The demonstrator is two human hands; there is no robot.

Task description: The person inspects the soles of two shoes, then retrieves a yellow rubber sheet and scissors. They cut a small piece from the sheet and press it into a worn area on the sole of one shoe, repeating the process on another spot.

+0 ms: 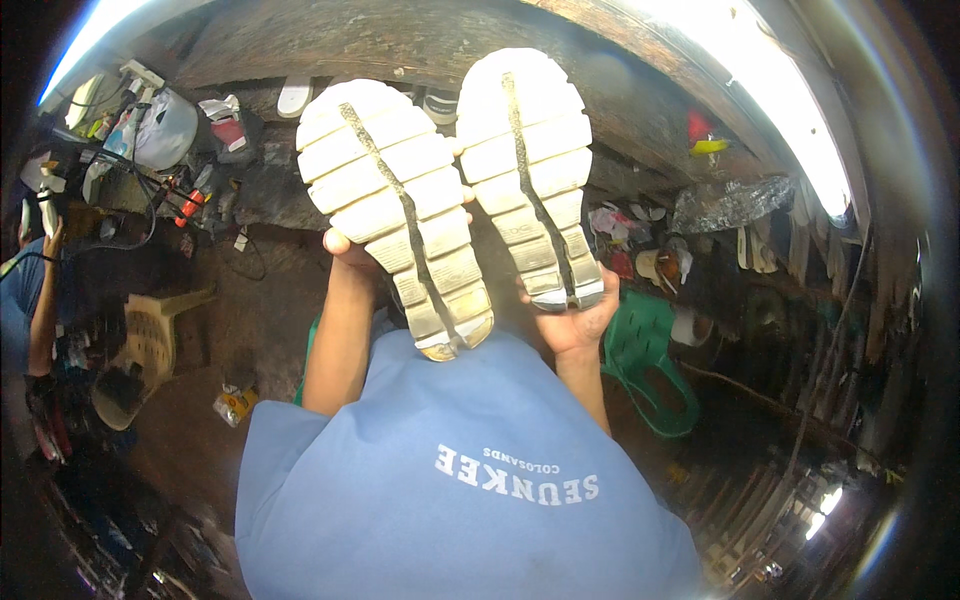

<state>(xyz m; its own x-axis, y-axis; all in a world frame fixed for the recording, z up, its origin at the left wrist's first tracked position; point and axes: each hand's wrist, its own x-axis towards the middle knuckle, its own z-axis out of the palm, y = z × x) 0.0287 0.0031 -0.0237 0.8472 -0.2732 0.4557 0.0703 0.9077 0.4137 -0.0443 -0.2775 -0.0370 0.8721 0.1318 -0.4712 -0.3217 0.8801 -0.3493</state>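
A pair of shoes is held up with the soles facing me. Both soles are whitish, cut by cross grooves, with a dark channel running lengthwise. The left shoe [385, 170] tilts, its heel toward my chest, and my left hand [350, 252] grips its outer side, thumb at the edge. Fingertips show between the two shoes, coming from behind. My right hand [578, 322] closes around the heel of the right shoe [527, 140], which stands nearly straight. The uppers are almost wholly hidden behind the soles.
Ahead is a cluttered wooden bench [300, 40], with a whitish bucket [165, 132] and cables to its left. A green plastic chair [652, 365] stands at right, a beige one [150, 345] at left. Another person's arm [44, 310] shows far left. A bright tube light [790, 110] hangs upper right.
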